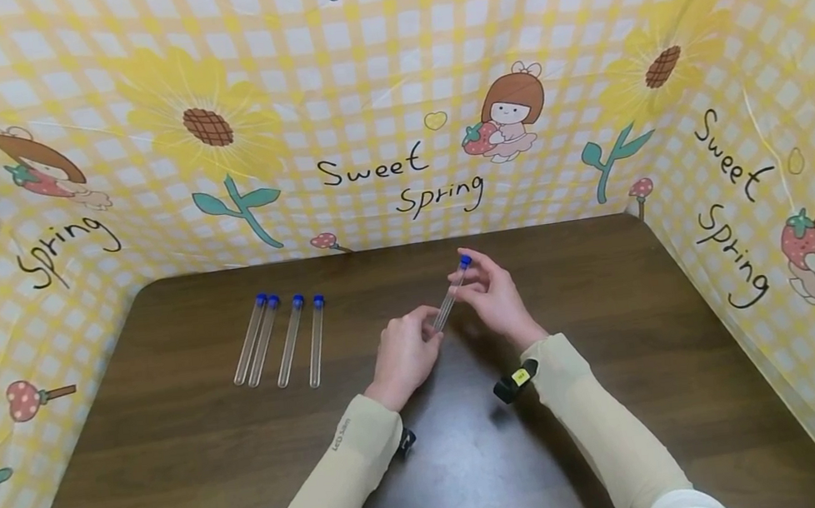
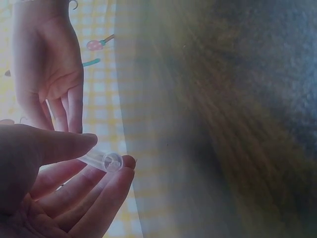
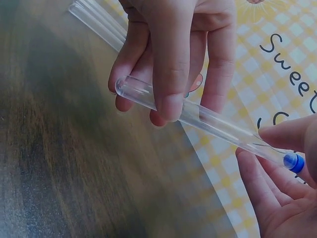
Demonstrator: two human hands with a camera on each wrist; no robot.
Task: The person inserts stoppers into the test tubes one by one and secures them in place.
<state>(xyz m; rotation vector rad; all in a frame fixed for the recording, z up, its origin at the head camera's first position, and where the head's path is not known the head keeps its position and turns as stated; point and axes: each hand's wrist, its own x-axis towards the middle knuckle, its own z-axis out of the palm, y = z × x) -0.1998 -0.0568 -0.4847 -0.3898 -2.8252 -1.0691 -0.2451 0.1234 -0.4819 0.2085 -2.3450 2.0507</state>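
Observation:
A clear test tube [image 1: 448, 306] with a blue cap [image 3: 294, 162] is held slanted above the table between both hands. My left hand [image 1: 405, 353] pinches it near its rounded end, thumb on one side and fingers behind, as the right wrist view shows. Nearer the capped end, my right hand [image 1: 498, 301] holds the tube between thumb and fingers. In the left wrist view the rounded end of the tube [image 2: 110, 161] points past the left fingertips. No contents can be made out inside it.
Several more test tubes [image 1: 288, 343] with blue caps lie side by side on the brown wooden table [image 1: 177, 481], left of the hands, caps toward the back. A yellow checked cloth [image 1: 358, 83] stands as walls behind and at both sides.

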